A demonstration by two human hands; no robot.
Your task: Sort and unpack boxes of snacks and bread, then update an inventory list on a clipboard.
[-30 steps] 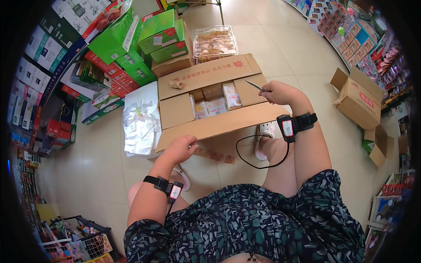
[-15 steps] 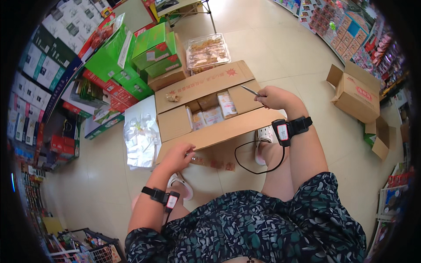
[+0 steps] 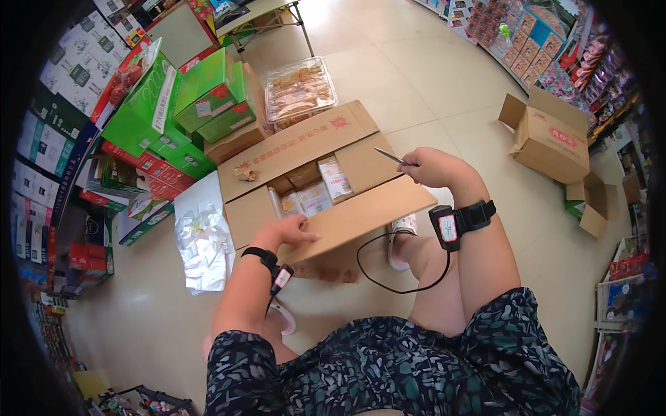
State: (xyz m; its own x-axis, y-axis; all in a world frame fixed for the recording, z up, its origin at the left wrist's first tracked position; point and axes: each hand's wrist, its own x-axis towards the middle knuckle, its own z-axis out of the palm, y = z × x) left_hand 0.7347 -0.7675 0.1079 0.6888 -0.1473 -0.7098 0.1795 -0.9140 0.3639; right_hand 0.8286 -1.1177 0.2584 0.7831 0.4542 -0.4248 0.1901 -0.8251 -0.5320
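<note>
Head view: the left hand (image 3: 291, 232) lies over the near flap (image 3: 371, 215) of an open cardboard box (image 3: 298, 142), its fingers half bent with the tips on the board; I can't tell whether the thumb pinches the edge, since the palm side faces away. The right hand (image 3: 433, 168) has its fingers pressed together around a cutting tool (image 3: 390, 156). Its slim pointed metal blade shows above the box's right side flap, but the handle is lost in the fist, so its exact kind is hard to name.

The box is on the floor in front of the person. White printed packets (image 3: 336, 179) stand inside, partly covered by the side flaps. A crumpled brownish wad (image 3: 245, 173) rests on the far flap, and a strip of printed tape (image 3: 333, 272) shows below the near flap, half hidden. Silvery plastic bags (image 3: 205, 239) lie just left; clear lidded trays (image 3: 300, 90) and green cartons (image 3: 215, 90) stand beyond. A basket at lower left is cut off.

Half a second ago the left hand was at the near flap's outer corner; now it's farther in, closer to the opening. The right hand has kept its grip.
</note>
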